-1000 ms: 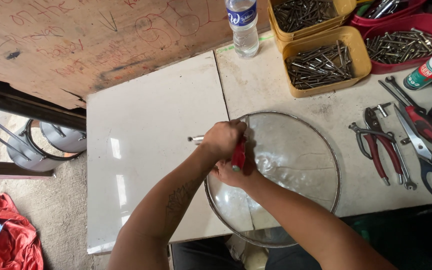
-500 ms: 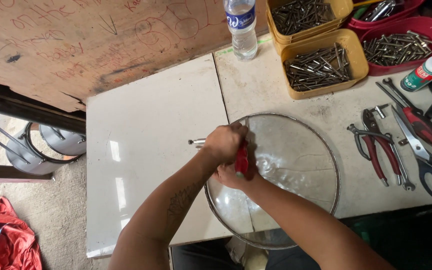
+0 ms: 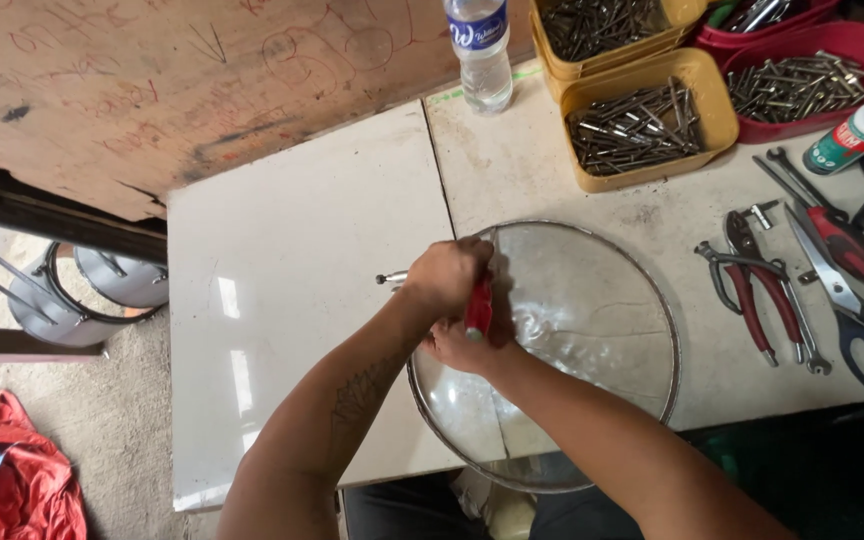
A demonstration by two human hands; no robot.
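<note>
Glass lid point(image 3: 572, 350), round and metal-rimmed, lying flat on the pale surface point(image 3: 292, 300) with its near edge overhanging the front of that surface. Both hands meet over the left part of the lid. The left hand point(image 3: 447, 278) is clenched from above around a red-handled tool point(image 3: 479, 305), whose metal end point(image 3: 390, 277) juts out just left of the lid's rim; the handle runs down between the two hands. The right hand point(image 3: 467, 345) sits directly below the left one, on the lid's glass, its fingers curled under the red handle; whether they clasp the handle or only press on the lid cannot be told, since the left hand covers them.

Judged step: the tool appears to be worked at a fitting near the lid's left side, most likely a screw or knob mount, with one hand driving and the other steadying. A further move would seem to call for keeping the lid from sliding on the smooth surface and holding the tool square to the fitting; the fitting itself is hidden under the hands.

Relative to the lid: red-handled pliers point(image 3: 757, 290) and scissors point(image 3: 852, 300) lie to its right, near but apart; a yellow tray of nails point(image 3: 642, 125) stands beyond it; a clear plastic bottle point(image 3: 479, 55) stands beyond it to the left
</note>
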